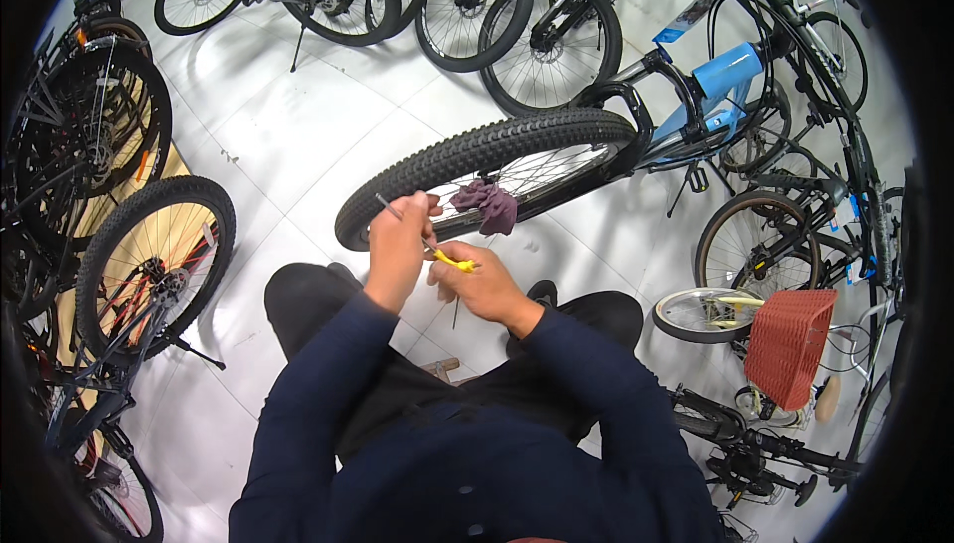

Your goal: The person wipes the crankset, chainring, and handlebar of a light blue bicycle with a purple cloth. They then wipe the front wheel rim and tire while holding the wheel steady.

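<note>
My left hand [397, 249] is closed around a thin grey rod [388, 206], whose upper end sticks out above the fingers. Close beside it, my right hand [484, 285] grips a small yellow-handled tool [454, 262]. The rod's lower end meets the yellow part; I cannot tell whether they are one piece. A thin dark tip points down below the right fingers. Just beyond both hands lies a knobbly bicycle wheel [487, 143], part of a blue and black bicycle [728, 71]. A crumpled purple rag [485, 205] hangs at its hub and spokes, touched by neither hand.
Rows of parked bicycles line the far side and the left, where one large wheel [156, 267] stands nearest. To the right is a bicycle with a red-brown basket [790, 347]. White floor tiles [298, 136] run between them. A small wooden seat [441, 369] shows between my legs.
</note>
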The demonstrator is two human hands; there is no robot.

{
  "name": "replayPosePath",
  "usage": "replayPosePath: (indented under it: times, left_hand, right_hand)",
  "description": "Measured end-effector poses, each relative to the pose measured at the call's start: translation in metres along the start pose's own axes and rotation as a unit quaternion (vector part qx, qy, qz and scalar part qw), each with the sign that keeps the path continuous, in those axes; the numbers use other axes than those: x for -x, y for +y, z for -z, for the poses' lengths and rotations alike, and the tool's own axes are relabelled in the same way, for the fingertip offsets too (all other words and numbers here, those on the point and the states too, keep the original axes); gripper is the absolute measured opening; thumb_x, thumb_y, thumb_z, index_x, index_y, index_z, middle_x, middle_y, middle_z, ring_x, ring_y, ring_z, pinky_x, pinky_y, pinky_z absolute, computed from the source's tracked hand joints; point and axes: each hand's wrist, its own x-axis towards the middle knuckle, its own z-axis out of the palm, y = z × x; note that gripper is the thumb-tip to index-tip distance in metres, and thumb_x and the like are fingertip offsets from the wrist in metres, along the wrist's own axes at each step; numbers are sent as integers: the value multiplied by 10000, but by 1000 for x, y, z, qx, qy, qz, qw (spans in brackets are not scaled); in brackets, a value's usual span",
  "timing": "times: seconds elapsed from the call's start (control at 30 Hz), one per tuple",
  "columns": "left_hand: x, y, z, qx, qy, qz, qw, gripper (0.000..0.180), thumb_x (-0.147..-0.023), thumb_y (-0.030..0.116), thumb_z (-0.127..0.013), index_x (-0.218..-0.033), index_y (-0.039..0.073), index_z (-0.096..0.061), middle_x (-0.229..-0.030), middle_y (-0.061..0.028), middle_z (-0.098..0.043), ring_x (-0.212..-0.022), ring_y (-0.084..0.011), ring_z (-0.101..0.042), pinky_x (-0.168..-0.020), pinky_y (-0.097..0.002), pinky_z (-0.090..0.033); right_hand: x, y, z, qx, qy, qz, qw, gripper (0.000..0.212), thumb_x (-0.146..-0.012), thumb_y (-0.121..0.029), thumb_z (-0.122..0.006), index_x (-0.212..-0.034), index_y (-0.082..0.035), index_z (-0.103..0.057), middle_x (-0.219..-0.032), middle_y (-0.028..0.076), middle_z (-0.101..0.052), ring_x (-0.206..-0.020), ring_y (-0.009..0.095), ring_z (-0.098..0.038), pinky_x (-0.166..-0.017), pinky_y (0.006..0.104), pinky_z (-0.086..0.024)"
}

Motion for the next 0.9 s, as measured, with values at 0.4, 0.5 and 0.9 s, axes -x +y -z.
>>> replayPosePath:
  times: [0.4, 0.5, 0.9]
  left_hand:
    - [-7, 5, 80, -589, 149, -278, 744, 395, -754, 229, -897, -987, 4, -670, -932, -157, -721, -833, -323, -698, -743, -396, -550]
    - [-19, -2, 92, -562, 59, -198, 801, 469, -721, 197, -905, -1066, -3, -659, -1020, -195, -724, -939, -377, -703, -837, -422, -557]
    - [-85, 55, 8, -539, -91, -187, 816, 448, -644, 111, -787, -1050, -51, -686, -922, -234, -722, -883, -376, -713, -829, -409, -562]
  right_hand:
    - [3, -1, 168, 383, 189, -9, 904, 266, -952, -204, -648, -1100, -9, -751, -806, 145, -736, -749, 291, -721, -731, 387, -561]
    - [-6, 22, 171, 469, 210, 66, 856, 218, -942, -199, -627, -1003, -31, -751, -841, 182, -735, -821, 386, -717, -759, 469, -563]
    - [-66, 18, 183, 600, 223, -110, 760, 208, -914, -157, -590, -1015, -64, -747, -1025, 219, -747, -1002, 428, -709, -881, 512, -572]
